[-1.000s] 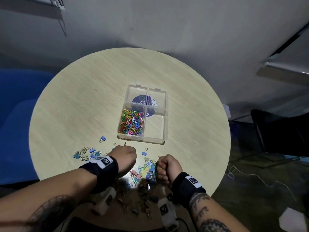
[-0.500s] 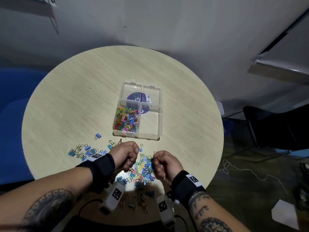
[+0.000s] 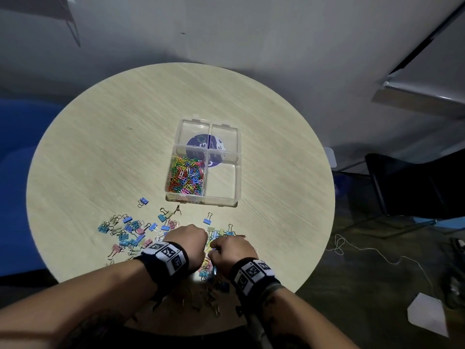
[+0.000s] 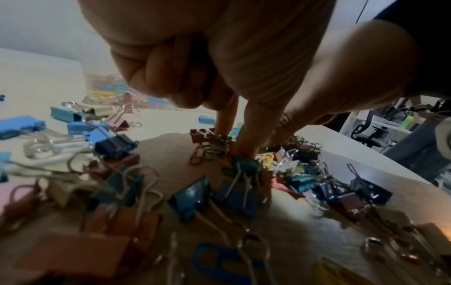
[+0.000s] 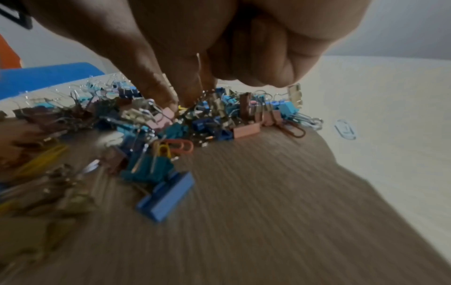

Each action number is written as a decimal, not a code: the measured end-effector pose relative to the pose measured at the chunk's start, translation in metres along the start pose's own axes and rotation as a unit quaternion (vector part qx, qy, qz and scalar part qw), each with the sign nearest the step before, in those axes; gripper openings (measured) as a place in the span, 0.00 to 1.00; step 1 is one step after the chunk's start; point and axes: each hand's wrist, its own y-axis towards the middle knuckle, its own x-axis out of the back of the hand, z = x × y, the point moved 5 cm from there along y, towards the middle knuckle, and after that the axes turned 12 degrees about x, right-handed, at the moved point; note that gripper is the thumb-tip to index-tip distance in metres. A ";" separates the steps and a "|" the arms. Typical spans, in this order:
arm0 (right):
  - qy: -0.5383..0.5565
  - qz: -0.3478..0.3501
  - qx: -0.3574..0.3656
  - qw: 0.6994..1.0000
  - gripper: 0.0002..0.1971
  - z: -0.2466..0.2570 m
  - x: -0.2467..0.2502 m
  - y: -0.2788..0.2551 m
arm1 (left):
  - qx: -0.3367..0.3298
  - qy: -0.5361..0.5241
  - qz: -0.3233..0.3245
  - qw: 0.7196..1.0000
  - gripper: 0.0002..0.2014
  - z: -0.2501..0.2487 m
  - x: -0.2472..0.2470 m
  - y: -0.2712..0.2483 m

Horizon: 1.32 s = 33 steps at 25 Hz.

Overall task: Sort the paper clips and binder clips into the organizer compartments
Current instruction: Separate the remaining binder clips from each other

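1. Nearest the person, the mixed heap of clips (image 3: 214, 260) lies on the round table (image 3: 100, 147) at its near edge. Binder clips and a few paper clips are tangled together here, which is likely why both hands work this one spot.
2. The left hand (image 3: 187, 244) hangs over the heap, its outer fingers folded into the palm. The left wrist view shows its thumb and forefinger tips (image 4: 244, 138) dug down into the clips; they look pinched together, but on which clip I cannot tell.
3. The right hand (image 3: 232, 250) sits just beside the left, almost touching it. Its fingertips (image 5: 168, 96) press into the tangle, and a thin wire runs up between the fingers, so it seems to pinch one clip's wire; which kind is unclear.
4. A little farther out, loose binder clips (image 3: 130, 230) are spread flat to the left, well apart from each other and easy to pick singly.
5. Beyond them stands the clear organizer (image 3: 236, 177), open. Its near-left compartment holds the coloured paper clips (image 3: 187, 176); the near-right compartment (image 3: 221, 182) looks empty, presumably kept for binder clips.
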 end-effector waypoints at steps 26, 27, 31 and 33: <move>0.021 0.017 0.033 0.999 0.08 0.017 0.002 0.024 | 0.062 -0.574 0.112 0.809 0.01 0.064 0.009 0.005; 0.108 0.007 0.004 0.994 0.08 0.015 0.002 0.020 | 0.067 -0.584 0.117 0.800 0.01 0.064 0.009 0.004; 0.402 -0.050 -0.108 0.908 0.10 0.009 0.008 0.011 | 0.087 -0.556 0.121 0.818 0.02 0.067 0.011 0.005; 0.553 -0.047 -0.168 0.815 0.13 0.009 0.006 0.004 | 0.099 -0.547 0.104 0.825 0.02 0.070 0.010 0.006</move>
